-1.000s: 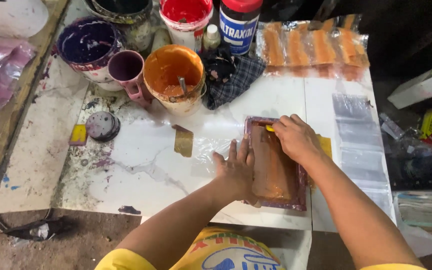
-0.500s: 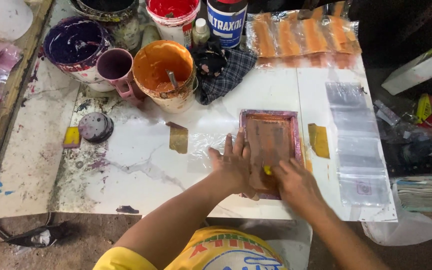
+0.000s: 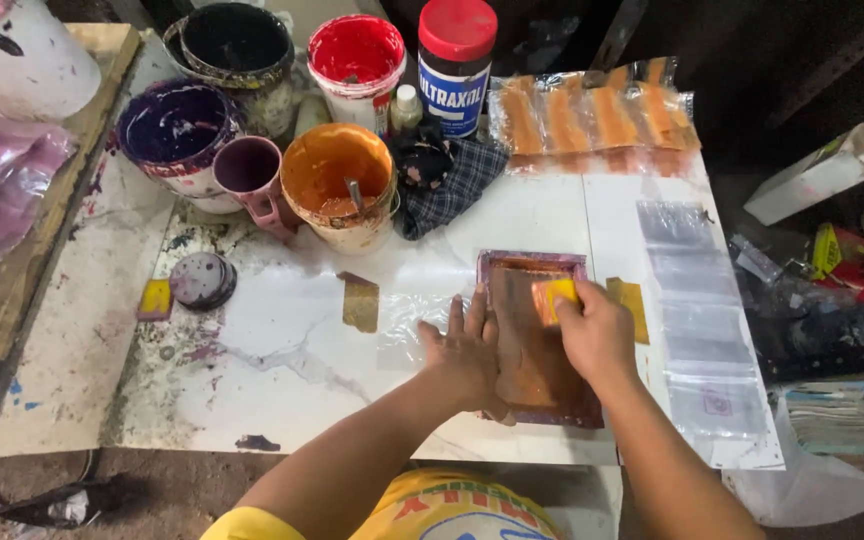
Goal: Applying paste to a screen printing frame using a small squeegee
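While the left hand point(image 3: 467, 350) lies flat with fingers spread, pressing on the left edge of the small printing screen point(image 3: 537, 345), the right hand point(image 3: 597, 335) is clenched around a yellow squeegee block point(image 3: 555, 297) set against the screen's upper part. The screen, a purple-edged frame smeared with orange ink, rests on the stained white table point(image 3: 282, 370), near its front edge, with what looks like a clear plastic sheet point(image 3: 407, 325) under its left side, though the glare makes that hard to judge. Just right of the screen lies a row of clear plastic bags point(image 3: 697, 320). Behind it stand an orange ink tub point(image 3: 337, 185), a purple mug point(image 3: 249, 168), a red tub point(image 3: 357, 55) and a checked cloth point(image 3: 447, 180)
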